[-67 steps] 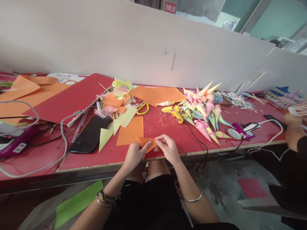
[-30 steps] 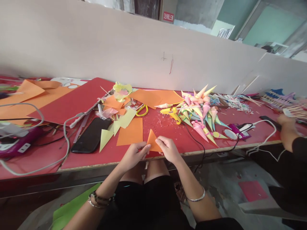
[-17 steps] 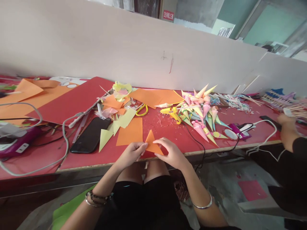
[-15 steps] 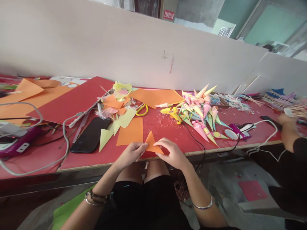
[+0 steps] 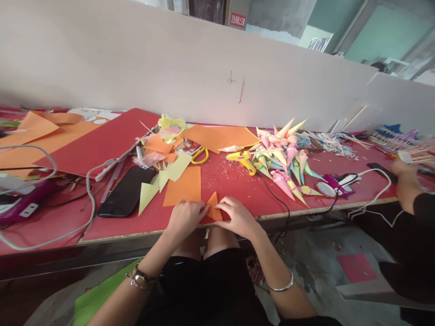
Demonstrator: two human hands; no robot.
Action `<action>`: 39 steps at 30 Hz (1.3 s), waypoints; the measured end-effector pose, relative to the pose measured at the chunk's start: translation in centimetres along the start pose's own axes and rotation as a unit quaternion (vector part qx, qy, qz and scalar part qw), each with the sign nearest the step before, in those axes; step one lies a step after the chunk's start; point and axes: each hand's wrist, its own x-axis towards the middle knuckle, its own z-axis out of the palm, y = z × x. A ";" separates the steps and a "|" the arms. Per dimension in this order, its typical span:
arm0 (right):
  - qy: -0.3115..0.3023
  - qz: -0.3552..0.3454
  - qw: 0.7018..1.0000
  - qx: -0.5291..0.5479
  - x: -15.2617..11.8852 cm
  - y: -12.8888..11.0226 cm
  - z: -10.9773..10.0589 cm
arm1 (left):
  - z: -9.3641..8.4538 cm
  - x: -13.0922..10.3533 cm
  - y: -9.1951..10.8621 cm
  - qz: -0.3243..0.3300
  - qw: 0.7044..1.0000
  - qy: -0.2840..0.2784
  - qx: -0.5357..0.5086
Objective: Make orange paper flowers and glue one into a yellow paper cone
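Note:
Between my two hands, at the front edge of the red table, is a small orange paper triangle (image 5: 214,207), its tip pointing away from me. My left hand (image 5: 186,218) pinches its left side, thumb and fingers closed on the paper. With thumb and fingertips my right hand (image 5: 237,218) grips its right side. Just behind my left hand lies an orange paper sheet (image 5: 183,186), with yellow paper triangles (image 5: 147,197) to its left. A yellow glue gun (image 5: 242,161) rests beyond my right hand, beside a pile of pastel paper cones (image 5: 283,158).
A black phone (image 5: 126,192) and a purple device (image 5: 32,201) with a grey cable lie on the left. Yellow-handled scissors (image 5: 200,156) sit behind the orange sheet. At the far right, another person's hand (image 5: 404,170) is near wooden sticks (image 5: 419,153).
The orange triangle has turned and looks narrower between my hands. My left hand has rolled over it, its knuckles now upward, and my right hand has shifted slightly left.

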 end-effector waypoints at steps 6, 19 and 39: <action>-0.037 0.011 0.996 -0.080 0.5 -0.9 -0.2 | 0.0 -0.5 -0.4 0.095 0.994 0.013 0.059; -0.039 0.006 0.999 0.026 1.7 0.3 -0.5 | -0.2 -0.6 -0.9 0.175 0.982 0.049 0.046; 0.121 0.107 0.986 0.036 1.6 0.3 2.5 | 1.1 -1.3 -0.7 0.029 0.994 0.108 -0.002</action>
